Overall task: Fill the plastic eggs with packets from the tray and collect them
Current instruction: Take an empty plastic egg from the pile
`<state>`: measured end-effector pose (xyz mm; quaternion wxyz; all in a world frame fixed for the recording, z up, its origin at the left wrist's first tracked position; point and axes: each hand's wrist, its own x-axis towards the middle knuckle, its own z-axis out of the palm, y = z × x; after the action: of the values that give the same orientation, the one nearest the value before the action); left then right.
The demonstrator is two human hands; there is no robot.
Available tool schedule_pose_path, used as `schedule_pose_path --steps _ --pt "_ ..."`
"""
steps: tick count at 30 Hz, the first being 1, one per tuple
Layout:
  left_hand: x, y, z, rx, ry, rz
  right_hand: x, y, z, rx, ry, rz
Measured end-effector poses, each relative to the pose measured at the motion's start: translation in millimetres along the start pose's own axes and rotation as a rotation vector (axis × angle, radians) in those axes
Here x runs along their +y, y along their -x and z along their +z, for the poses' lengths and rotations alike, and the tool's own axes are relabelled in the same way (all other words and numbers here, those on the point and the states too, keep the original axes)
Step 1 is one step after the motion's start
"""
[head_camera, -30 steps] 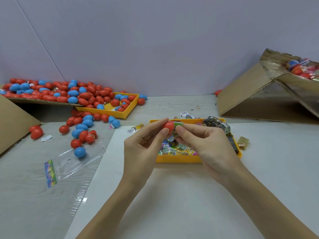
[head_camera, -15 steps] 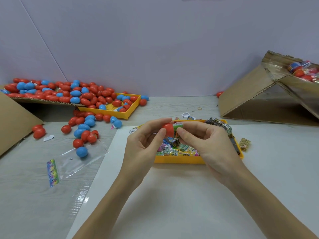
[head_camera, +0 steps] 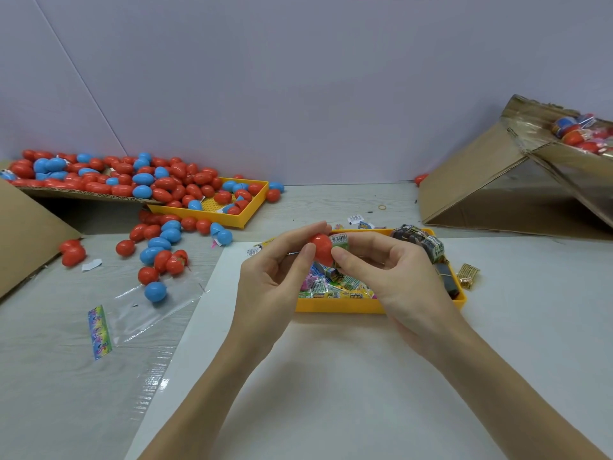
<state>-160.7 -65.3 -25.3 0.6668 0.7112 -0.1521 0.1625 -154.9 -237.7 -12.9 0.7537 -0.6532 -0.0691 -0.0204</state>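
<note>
Both forearms enter from the near edge and converge above a white sheet point(head_camera: 331, 376). The left hand point(head_camera: 275, 277) is raised with the palm turned inward, thumb and forefinger pinching the left side of a red egg point(head_camera: 321, 249); the remaining fingers are loosely curled below. The right hand point(head_camera: 394, 277) faces it, thumb tip pressed against the egg's lower right and forefinger arched over the top, gripping a green packet point(head_camera: 340, 242) at the egg's right side. The packet's barcode end shows between the fingertips; whether it is partly inside the egg cannot be told. Egg and packet are held in the air, clear of the surface.

Directly beneath and behind the grip sits the yellow tray point(head_camera: 338, 307), holding mixed coloured packets point(head_camera: 335, 287). A gold packet point(head_camera: 467, 275) lies just right of the tray.

Left of the grip, a clear bag point(head_camera: 146, 313) lies flat, with loose red and blue eggs point(head_camera: 159, 257) scattered beyond it. Farther left and back, a second yellow tray point(head_camera: 245, 214) and a cardboard sheet point(head_camera: 66, 192) carry a heap of eggs.

Far right of the grip, a tilted cardboard box point(head_camera: 491, 187) holds several eggs near its upper edge.
</note>
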Motion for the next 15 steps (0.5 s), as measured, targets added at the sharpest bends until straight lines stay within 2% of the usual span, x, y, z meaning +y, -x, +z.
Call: schedule_pose_path --steps 10,15 --pt "1.2 0.4 0.4 0.019 0.011 -0.011 0.5 -0.3 0.7 0.0 -0.108 0.062" --pt "0.8 1.6 1.1 0.001 -0.052 0.056 -1.2 -0.2 0.9 0.008 -0.128 0.079"
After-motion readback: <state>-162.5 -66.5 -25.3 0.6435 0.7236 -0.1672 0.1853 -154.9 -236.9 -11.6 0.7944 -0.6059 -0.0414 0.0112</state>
